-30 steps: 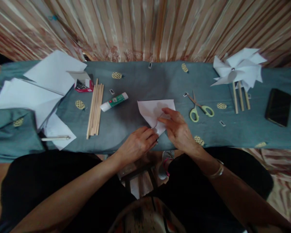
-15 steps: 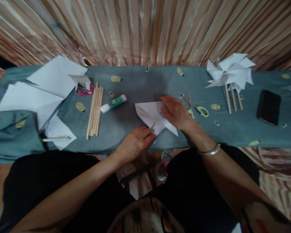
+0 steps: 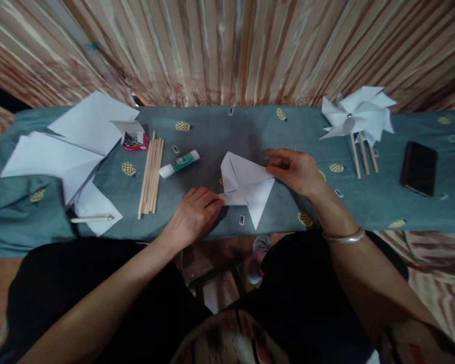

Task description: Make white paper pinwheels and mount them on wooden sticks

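A white sheet of paper (image 3: pixel 246 184), creased and partly unfolded, lies on the blue-grey cloth (image 3: pixel 212 136) in front of me. My left hand (image 3: pixel 193 215) pinches the sheet's left corner near the table's front edge. At the sheet's right corner my right hand (image 3: pixel 296 172) grips the paper between thumb and fingers, a bangle on its wrist. The scissors seen earlier are hidden under my right hand.
Left of the sheet lie a glue stick (image 3: pixel 179 163), a bundle of wooden sticks (image 3: pixel 150 174), a small red box of pins (image 3: pixel 133 139) and loose white sheets (image 3: pixel 64 146). Finished paper pinwheels (image 3: pixel 358 119) and a black phone (image 3: pixel 419 168) sit at the right. A striped curtain hangs behind.
The folded triangle has been opened out and turned. My right hand moved from pressing the fold to holding the right corner; my left hand slid left along the paper's edge.
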Demonstrator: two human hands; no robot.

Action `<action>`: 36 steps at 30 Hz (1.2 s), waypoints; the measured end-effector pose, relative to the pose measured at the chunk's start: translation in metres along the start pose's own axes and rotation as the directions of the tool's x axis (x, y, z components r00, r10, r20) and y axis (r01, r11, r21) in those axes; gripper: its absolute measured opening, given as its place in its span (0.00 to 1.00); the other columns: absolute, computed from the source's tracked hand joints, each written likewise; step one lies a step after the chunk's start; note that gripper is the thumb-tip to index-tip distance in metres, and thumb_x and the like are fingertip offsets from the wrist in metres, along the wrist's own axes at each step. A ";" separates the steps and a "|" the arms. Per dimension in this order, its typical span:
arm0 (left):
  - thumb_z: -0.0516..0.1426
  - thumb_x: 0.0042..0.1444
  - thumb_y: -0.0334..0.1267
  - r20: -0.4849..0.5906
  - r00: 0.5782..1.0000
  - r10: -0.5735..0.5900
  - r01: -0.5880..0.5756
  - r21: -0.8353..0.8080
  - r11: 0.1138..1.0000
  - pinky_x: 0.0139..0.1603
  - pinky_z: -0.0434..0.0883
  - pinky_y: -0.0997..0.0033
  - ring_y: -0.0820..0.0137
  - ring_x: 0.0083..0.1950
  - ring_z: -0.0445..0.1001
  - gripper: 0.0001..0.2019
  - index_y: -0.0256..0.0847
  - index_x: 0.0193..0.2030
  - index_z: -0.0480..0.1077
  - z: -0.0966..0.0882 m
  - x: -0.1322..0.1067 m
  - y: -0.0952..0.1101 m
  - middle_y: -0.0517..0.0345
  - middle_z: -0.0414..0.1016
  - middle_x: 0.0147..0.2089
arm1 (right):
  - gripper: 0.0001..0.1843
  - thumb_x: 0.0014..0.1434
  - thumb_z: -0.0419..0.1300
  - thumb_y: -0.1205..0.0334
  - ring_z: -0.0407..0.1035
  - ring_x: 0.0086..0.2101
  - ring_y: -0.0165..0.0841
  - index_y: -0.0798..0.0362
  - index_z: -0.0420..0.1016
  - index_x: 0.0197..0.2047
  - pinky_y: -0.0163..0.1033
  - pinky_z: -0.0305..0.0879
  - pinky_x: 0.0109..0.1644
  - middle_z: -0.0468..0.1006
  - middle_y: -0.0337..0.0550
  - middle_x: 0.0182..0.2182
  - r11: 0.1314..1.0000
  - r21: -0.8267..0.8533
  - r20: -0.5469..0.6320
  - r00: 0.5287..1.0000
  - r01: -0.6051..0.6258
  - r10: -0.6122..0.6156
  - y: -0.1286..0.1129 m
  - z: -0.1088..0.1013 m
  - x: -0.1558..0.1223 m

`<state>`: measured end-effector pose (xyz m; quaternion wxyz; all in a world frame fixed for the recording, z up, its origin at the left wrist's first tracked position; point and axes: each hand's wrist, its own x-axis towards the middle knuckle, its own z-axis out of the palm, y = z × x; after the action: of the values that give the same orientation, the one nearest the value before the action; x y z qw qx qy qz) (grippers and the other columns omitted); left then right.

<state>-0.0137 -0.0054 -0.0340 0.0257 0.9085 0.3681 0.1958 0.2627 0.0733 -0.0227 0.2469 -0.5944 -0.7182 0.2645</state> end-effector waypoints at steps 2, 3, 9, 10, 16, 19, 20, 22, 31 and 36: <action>0.51 0.62 0.30 -0.005 1.000 -0.012 0.012 0.012 1.000 0.39 0.69 0.64 0.66 0.40 0.71 0.10 0.36 0.40 0.74 0.000 0.000 -0.006 0.51 0.76 0.37 | 0.19 0.50 0.64 0.61 0.75 0.30 0.36 0.53 0.77 0.47 0.43 0.72 0.37 0.81 0.41 0.29 0.996 0.075 0.041 0.998 -0.046 0.043 0.007 -0.002 -0.002; 0.51 0.62 0.31 -0.006 1.000 -0.017 0.017 0.021 1.000 0.39 0.69 0.64 0.66 0.40 0.71 0.10 0.36 0.40 0.75 0.000 0.000 -0.009 0.51 0.76 0.37 | 0.19 0.49 0.64 0.61 0.75 0.30 0.36 0.53 0.77 0.46 0.43 0.72 0.36 0.81 0.41 0.29 0.991 0.111 0.068 0.995 -0.073 0.066 0.010 -0.003 -0.004; 0.51 0.63 0.33 -0.025 0.998 -0.059 0.061 0.079 0.995 0.40 0.69 0.63 0.65 0.41 0.71 0.10 0.39 0.41 0.75 0.003 0.002 -0.026 0.52 0.76 0.38 | 0.23 0.44 0.68 0.59 0.71 0.23 0.31 0.54 0.76 0.45 0.38 0.70 0.27 0.80 0.39 0.25 0.902 0.346 0.256 0.951 -0.257 0.173 0.011 -0.009 -0.023; 0.51 0.63 0.33 -0.024 0.997 -0.068 0.069 0.078 0.995 0.41 0.70 0.62 0.65 0.41 0.71 0.10 0.39 0.41 0.75 0.004 0.003 -0.029 0.52 0.76 0.38 | 0.24 0.44 0.68 0.60 0.71 0.22 0.30 0.54 0.75 0.46 0.37 0.70 0.25 0.79 0.38 0.24 0.878 0.380 0.294 0.938 -0.290 0.183 0.008 -0.009 -0.027; 0.50 0.60 0.27 -0.057 0.991 -0.121 0.124 0.043 0.991 0.44 0.72 0.59 0.63 0.45 0.71 0.13 0.37 0.48 0.72 0.006 0.007 -0.033 0.49 0.75 0.44 | 0.27 0.43 0.68 0.62 0.72 0.21 0.30 0.53 0.69 0.47 0.33 0.70 0.20 0.78 0.35 0.22 0.774 0.450 0.402 0.875 -0.445 0.269 -0.008 -0.003 -0.049; 0.48 0.61 0.27 -0.072 0.990 -0.125 0.126 0.012 0.992 0.48 0.72 0.59 0.62 0.49 0.70 0.15 0.38 0.53 0.68 0.002 0.006 -0.022 0.50 0.73 0.49 | 0.25 0.43 0.68 0.63 0.73 0.21 0.31 0.51 0.68 0.46 0.33 0.71 0.20 0.77 0.34 0.21 0.758 0.455 0.398 0.868 -0.467 0.296 -0.009 0.002 -0.054; 0.49 0.63 0.29 -0.054 0.991 -0.119 0.118 -0.010 0.993 0.49 0.71 0.59 0.62 0.50 0.70 0.15 0.39 0.53 0.68 0.001 0.005 -0.016 0.50 0.72 0.50 | 0.25 0.43 0.67 0.63 0.73 0.21 0.31 0.51 0.68 0.46 0.33 0.71 0.20 0.77 0.33 0.21 0.757 0.451 0.394 0.867 -0.473 0.306 -0.009 0.003 -0.055; 0.51 0.63 0.36 -0.037 0.998 -0.052 0.049 -0.070 0.996 0.48 0.72 0.59 0.62 0.48 0.70 0.12 0.40 0.51 0.68 0.001 0.002 -0.002 0.49 0.73 0.48 | 0.24 0.43 0.67 0.63 0.73 0.22 0.32 0.51 0.68 0.45 0.33 0.71 0.20 0.77 0.33 0.22 0.754 0.447 0.388 0.864 -0.481 0.321 -0.008 0.004 -0.057; 0.52 0.64 0.38 0.071 0.996 0.058 -0.048 -0.137 0.989 0.42 0.72 0.66 0.66 0.42 0.71 0.11 0.36 0.48 0.70 0.014 -0.004 0.026 0.51 0.74 0.41 | 0.18 0.43 0.68 0.58 0.72 0.21 0.32 0.50 0.69 0.38 0.34 0.69 0.20 0.78 0.36 0.22 0.800 0.380 0.377 0.868 -0.464 0.324 -0.008 0.005 -0.064; 0.51 0.64 0.35 0.070 0.995 0.065 -0.055 -0.135 0.989 0.40 0.73 0.69 0.68 0.40 0.72 0.10 0.36 0.47 0.71 0.012 -0.002 0.027 0.52 0.75 0.40 | 0.10 0.49 0.65 0.55 0.70 0.22 0.31 0.52 0.74 0.32 0.36 0.67 0.25 0.78 0.39 0.23 0.919 0.264 0.301 0.930 -0.294 0.211 0.000 0.001 -0.064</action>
<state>0.0070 -0.0251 -0.0405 0.0936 0.9222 0.3254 0.1868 0.2730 0.0097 -0.0261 0.2002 -0.5967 -0.6117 0.4793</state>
